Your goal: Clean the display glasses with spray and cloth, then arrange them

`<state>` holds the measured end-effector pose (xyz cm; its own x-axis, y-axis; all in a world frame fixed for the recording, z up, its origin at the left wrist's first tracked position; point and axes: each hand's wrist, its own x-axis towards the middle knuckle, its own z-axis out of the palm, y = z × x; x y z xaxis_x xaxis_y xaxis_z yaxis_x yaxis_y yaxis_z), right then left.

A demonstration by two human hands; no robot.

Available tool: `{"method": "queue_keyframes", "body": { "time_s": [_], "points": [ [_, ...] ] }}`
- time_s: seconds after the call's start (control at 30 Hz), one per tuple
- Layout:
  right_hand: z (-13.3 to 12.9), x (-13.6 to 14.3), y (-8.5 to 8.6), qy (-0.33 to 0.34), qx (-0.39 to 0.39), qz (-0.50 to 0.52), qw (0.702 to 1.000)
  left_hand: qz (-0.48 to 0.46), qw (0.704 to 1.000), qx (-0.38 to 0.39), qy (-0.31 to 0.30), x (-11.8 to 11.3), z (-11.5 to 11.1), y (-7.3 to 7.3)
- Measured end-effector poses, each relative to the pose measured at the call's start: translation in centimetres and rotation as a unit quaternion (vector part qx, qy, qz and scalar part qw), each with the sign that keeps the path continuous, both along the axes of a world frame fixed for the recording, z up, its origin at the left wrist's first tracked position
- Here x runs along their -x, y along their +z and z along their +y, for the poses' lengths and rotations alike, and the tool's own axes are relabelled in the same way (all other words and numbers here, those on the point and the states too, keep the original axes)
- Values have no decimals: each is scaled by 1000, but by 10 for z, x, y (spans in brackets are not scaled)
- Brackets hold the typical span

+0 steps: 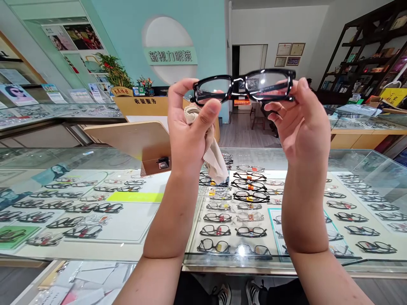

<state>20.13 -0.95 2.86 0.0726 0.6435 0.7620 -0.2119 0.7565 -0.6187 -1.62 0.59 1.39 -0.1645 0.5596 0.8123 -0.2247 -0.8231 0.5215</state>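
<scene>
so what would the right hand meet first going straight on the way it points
The right hand would likely meet the black glasses first, since it holds one end of them; depth beyond is unclear.

1. My bare left forearm point(170, 216) rises from the near left, slanting right as it reaches far.
2. My bare right forearm point(307, 207) comes up from the near right, slanting left.
3. My left hand point(187, 133) grips, its thumb point(210, 112) pointing right, the index finger point(182, 88) bent on the far side.
4. My right hand point(308, 123) pinches, thumb pointing up; the lower fingers point(276, 111) curl to the left.
5. I hold both hands raised, well apart.
</scene>
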Motion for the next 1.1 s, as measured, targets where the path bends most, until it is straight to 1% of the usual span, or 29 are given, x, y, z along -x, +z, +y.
{"method": "queue_keyframes", "body": {
  "time_s": [0.07, 0.13, 0.2, 0.27, 0.37, 0.47, 0.53, 0.6, 0.63, 0.7, 0.77, 0.83, 0.9, 0.97, 1.1],
  "points": [
    [-2, 5, 0, 31, -15, -18, 999, -21, 998, 54, -23, -1, 3, -1],
    [-2, 11, -2, 23, -48, -64, 997, -25, 991, 119, -54, -6, 4, -2],
    [0, 16, -5, 2, -78, -82, 994, -31, 975, 193, -107, -15, -1, -1],
    [3, 19, -7, -21, -97, -76, 992, -53, 949, 258, -175, -27, -11, 1],
    [6, 19, -6, -52, -137, -64, 987, -100, 905, 309, -275, -40, -26, 7],
    [2, 16, -4, -57, -161, -71, 983, -141, 853, 345, -366, -43, -38, 11],
    [-3, 15, -2, -53, -160, -81, 982, -150, 821, 374, -405, -41, -44, 10],
    [-8, 17, -1, -39, -168, -85, 981, -149, 798, 409, -417, -38, -49, 5],
    [-11, 19, -1, -26, -175, -83, 981, -149, 793, 424, -411, -37, -52, 2],
    [-16, 23, -2, 0, -170, -92, 981, -149, 797, 438, -388, -34, -58, -4],
    [-21, 28, -2, 21, -145, -108, 983, -152, 809, 427, -373, -31, -65, -9],
    [-26, 32, -4, 39, -117, -115, 986, -157, 817, 415, -368, -27, -74, -12],
    [-30, 37, -6, 59, -92, -110, 988, -167, 817, 415, -364, -24, -83, -13],
    [-33, 41, -8, 79, -77, -108, 988, -181, 809, 418, -372, -20, -92, -14],
    [-35, 50, -10, 115, -86, -116, 983, -215, 784, 409, -414, -11, -107, -22]
  ]
}}
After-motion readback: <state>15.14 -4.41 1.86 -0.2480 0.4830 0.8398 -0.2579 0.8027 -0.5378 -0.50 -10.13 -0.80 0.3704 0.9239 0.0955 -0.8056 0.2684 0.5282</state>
